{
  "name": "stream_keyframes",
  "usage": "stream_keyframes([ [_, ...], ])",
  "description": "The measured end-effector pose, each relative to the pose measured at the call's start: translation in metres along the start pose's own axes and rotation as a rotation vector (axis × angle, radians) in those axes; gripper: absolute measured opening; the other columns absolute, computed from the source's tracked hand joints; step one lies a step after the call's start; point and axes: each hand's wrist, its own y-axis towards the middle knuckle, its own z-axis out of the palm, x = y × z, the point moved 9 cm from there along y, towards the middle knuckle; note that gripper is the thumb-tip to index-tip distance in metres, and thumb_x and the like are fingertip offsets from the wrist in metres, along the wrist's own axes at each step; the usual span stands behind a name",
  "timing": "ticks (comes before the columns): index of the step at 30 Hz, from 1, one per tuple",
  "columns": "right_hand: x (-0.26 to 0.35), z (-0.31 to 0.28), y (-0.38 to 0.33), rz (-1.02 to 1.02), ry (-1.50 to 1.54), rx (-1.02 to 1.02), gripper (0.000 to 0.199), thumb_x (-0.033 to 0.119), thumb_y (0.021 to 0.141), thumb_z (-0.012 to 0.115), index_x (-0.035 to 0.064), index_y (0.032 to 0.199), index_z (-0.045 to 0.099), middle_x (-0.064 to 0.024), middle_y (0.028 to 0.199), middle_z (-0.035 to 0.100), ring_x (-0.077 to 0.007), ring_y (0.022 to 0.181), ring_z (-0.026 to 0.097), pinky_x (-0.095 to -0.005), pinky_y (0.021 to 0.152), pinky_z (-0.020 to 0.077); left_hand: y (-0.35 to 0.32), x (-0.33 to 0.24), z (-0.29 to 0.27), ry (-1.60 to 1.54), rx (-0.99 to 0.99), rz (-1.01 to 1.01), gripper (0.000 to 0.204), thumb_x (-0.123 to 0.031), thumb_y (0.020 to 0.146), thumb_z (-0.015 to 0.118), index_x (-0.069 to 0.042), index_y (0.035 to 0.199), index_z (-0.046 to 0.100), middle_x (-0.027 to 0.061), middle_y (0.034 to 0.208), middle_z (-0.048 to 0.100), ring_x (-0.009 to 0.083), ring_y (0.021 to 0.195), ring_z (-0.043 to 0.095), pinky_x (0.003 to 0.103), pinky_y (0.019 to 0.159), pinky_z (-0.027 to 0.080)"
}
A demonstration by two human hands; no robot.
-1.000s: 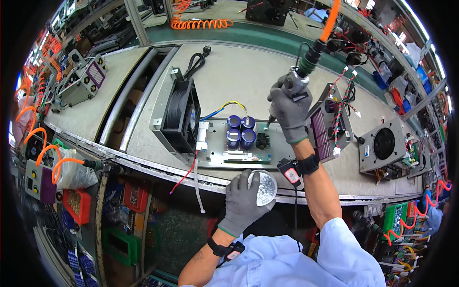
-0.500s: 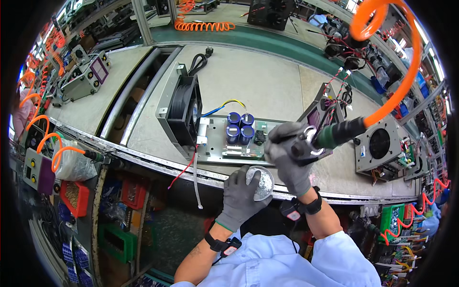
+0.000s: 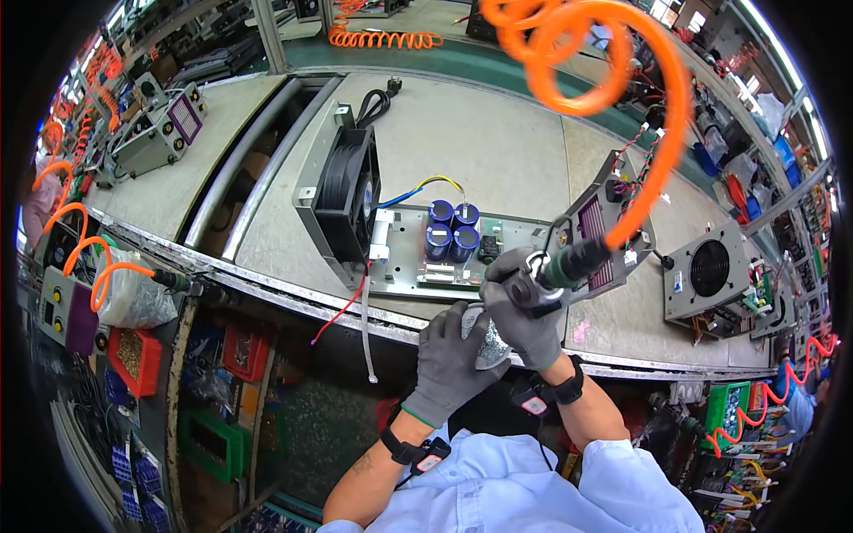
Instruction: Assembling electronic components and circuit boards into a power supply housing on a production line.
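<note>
My left hand [image 3: 451,366], in a grey glove, is closed round a small round dish [image 3: 495,354] of silver screws at the bench's front edge. Just right of it, my gloved right hand [image 3: 526,333] grips an air screwdriver [image 3: 536,286]. A green and black fitting joins the tool to an orange coiled hose [image 3: 668,133]. The screwdriver's tip is hidden beneath the hand. Beyond both hands lies a metal chassis plate [image 3: 404,240] bearing a circuit board with several blue capacitors [image 3: 452,231]. A black fan [image 3: 348,191] stands upright in a frame at its left end.
A metal panel with a purple grille [image 3: 593,233] stands right of the plate. Farther right sits a grey unit with a round fan [image 3: 708,268]. Two metal rollers [image 3: 258,169] cross the bench at left. Red bins [image 3: 135,360] hang below the edge.
My right hand and the screwdriver have moved left and slightly down, close to the dish. The dish now looks tilted and more covered. The orange hose has swung left.
</note>
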Motion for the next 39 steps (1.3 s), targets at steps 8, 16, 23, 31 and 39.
stream_keyframes([
  [8, 0.037, 0.003, 0.053, 0.156, 0.549, -0.07, 0.027, -0.002, 0.084, 0.064, 0.0036, 0.11, 0.055, -0.0083, 0.096, 0.062, -0.0137, 0.076, 0.062, -0.0261, 0.059, 0.0516, -0.002, 0.006, 0.004, -0.019, 0.027, -0.054, 0.078, -0.051, 0.066, 0.081, -0.01, 0.128, 0.057, 0.019, 0.136, 0.047, 0.0398, 0.119, 0.049, 0.054, 0.098, 0.042],
  [16, 0.012, 0.067, 0.156, -0.016, 0.48, -0.128, 0.013, -0.005, 0.077, 0.065, 0.002, 0.086, 0.06, -0.002, 0.077, 0.061, -0.0083, 0.066, 0.057, -0.0237, 0.058, 0.0472, 0.0, 0.005, 0.002, -0.03, -0.007, -0.044, 0.082, -0.053, 0.069, 0.08, -0.002, 0.127, 0.053, 0.0229, 0.13, 0.051, 0.0414, 0.115, 0.053, 0.053, 0.095, 0.045],
  [23, -0.028, 0.085, 0.164, 0.019, 0.323, -0.112, 0.012, -0.004, 0.075, 0.065, 0.0029, 0.082, 0.058, -0.0014, 0.076, 0.06, -0.0078, 0.065, 0.057, -0.0244, 0.058, 0.0478, 0.0, 0.009, 0.002, -0.02, 0.024, -0.07, 0.083, -0.054, 0.071, 0.078, -0.002, 0.13, 0.053, 0.0202, 0.131, 0.052, 0.0373, 0.117, 0.053, 0.05, 0.096, 0.045],
  [31, -0.041, 0.089, 0.162, 0.057, 0.333, -0.028, 0.016, -0.004, 0.075, 0.063, 0.0009, 0.089, 0.058, -0.0058, 0.078, 0.062, -0.0135, 0.065, 0.061, -0.0276, 0.058, 0.0504, 0.0, 0.008, 0.003, -0.007, 0.007, -0.048, 0.08, -0.053, 0.071, 0.078, -0.002, 0.128, 0.055, 0.0195, 0.129, 0.053, 0.036, 0.116, 0.053, 0.049, 0.095, 0.046],
  [39, -0.015, 0.078, 0.158, 0.097, 0.292, -0.114, 0.017, -0.006, 0.074, 0.064, 0.0033, 0.086, 0.058, -0.0011, 0.078, 0.061, -0.0075, 0.066, 0.055, -0.0241, 0.058, 0.0462, 0.0, 0.003, -0.002, -0.001, 0.003, -0.042, 0.081, -0.054, 0.07, 0.078, -0.003, 0.128, 0.055, 0.0193, 0.13, 0.052, 0.0367, 0.116, 0.052, 0.05, 0.096, 0.045],
])
